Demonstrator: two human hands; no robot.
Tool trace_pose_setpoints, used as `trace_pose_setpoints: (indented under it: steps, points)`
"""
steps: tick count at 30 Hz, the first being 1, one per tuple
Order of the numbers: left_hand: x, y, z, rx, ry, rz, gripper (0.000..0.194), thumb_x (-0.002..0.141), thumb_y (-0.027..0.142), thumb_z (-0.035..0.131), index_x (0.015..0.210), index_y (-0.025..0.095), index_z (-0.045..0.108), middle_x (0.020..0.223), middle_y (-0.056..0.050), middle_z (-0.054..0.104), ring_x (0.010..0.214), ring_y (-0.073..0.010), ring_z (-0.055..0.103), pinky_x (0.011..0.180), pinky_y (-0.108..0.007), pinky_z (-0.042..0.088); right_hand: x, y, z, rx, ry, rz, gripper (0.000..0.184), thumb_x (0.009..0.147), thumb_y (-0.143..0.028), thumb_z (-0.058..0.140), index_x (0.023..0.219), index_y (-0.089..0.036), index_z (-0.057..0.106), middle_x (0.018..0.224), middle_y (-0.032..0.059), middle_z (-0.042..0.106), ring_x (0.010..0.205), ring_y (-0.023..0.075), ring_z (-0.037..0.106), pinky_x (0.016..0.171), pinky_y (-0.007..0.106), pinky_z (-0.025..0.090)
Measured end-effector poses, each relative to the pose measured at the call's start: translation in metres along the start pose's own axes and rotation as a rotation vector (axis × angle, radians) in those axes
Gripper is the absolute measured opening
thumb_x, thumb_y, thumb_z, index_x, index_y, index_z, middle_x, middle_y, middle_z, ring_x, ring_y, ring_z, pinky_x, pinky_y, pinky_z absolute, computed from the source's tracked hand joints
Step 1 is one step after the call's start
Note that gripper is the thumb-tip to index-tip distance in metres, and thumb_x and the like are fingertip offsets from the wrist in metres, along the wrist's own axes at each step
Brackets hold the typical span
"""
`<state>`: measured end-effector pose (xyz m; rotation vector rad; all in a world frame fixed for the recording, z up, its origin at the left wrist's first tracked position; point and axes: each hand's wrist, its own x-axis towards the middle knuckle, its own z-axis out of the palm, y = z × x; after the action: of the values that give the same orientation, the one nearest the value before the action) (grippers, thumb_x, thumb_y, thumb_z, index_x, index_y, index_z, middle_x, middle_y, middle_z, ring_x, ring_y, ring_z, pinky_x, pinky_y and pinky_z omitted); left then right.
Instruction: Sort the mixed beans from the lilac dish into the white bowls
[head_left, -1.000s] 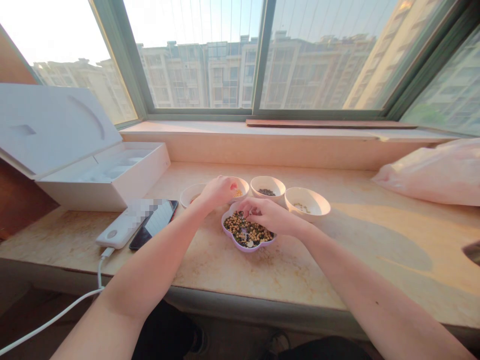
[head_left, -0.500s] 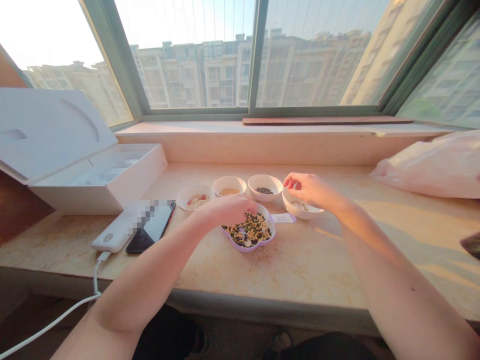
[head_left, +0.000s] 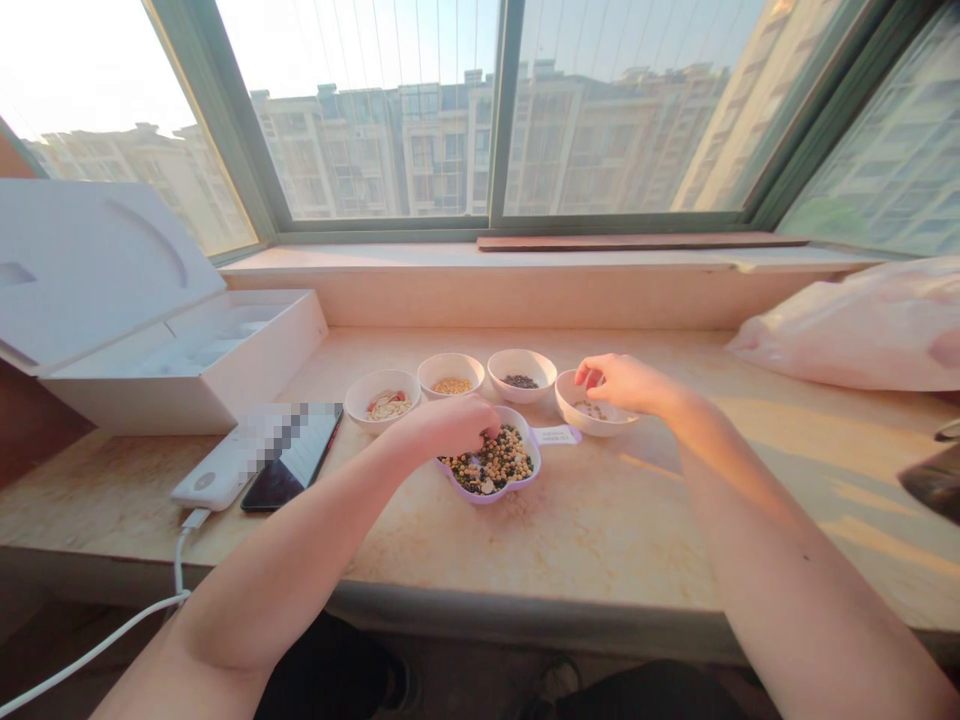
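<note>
Two hands at small seeds, the left in a mixed dish, the right over a bowl.

The left hand (head_left: pixel 442 428) is curled nearly closed, its fingertips (head_left: pixel 491 432) down at the edge of the mixed beans (head_left: pixel 495 465) in a purple-rimmed flower-shaped dish (head_left: pixel 487 497) mid-worktop (head_left: pixel 570 540). The right hand (head_left: pixel 628 385) hangs with its fingers (head_left: pixel 592 377) bunched just above a white bowl (head_left: pixel 600 424) of pale grains. Whether either grip holds anything cannot be seen. A narrow pinch kept low suits grains this small. Bowls of yellow grains (head_left: pixel 450 387), dark seeds (head_left: pixel 521 382) and pale slices (head_left: pixel 388 404) stand in a row nearer the back edge.
</note>
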<state>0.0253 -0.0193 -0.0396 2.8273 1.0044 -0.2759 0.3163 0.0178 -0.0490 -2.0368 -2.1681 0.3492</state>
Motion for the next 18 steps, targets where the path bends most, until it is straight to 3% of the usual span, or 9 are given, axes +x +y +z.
trace_pose_setpoints:
  steps: [11,15,18]
  points:
    - [0.003,-0.001,0.004,-0.003,0.041,0.014,0.030,0.081,0.004,0.049,0.081,0.019,0.076,0.087,-0.005,0.072,0.072,-0.0153,0.062,0.062,-0.027,0.039,-0.001,-0.003,0.004,0.017,0.013,-0.053,0.026,0.073,-0.008,0.062,0.093,-0.021,0.074,0.099,0.0052,0.076,0.092,0.0205,0.070,0.073,0.027,0.050]
    - [0.003,-0.007,0.007,-0.040,0.127,-0.013,0.030,0.084,0.005,0.049,0.085,0.020,0.074,0.087,-0.005,0.071,0.074,-0.0161,0.063,0.063,-0.026,0.040,0.000,-0.002,0.005,0.003,-0.004,-0.062,0.028,0.073,-0.006,0.062,0.092,-0.021,0.075,0.099,0.0049,0.077,0.093,0.0206,0.070,0.074,0.027,0.050]
    - [0.004,-0.015,0.006,-0.075,0.267,-0.008,0.029,0.086,0.004,0.050,0.088,0.020,0.074,0.085,-0.003,0.072,0.078,-0.0161,0.064,0.068,-0.026,0.041,0.000,-0.004,0.006,0.007,0.003,-0.046,0.031,0.072,-0.005,0.062,0.094,-0.022,0.076,0.101,0.0045,0.078,0.093,0.0204,0.071,0.073,0.027,0.050]
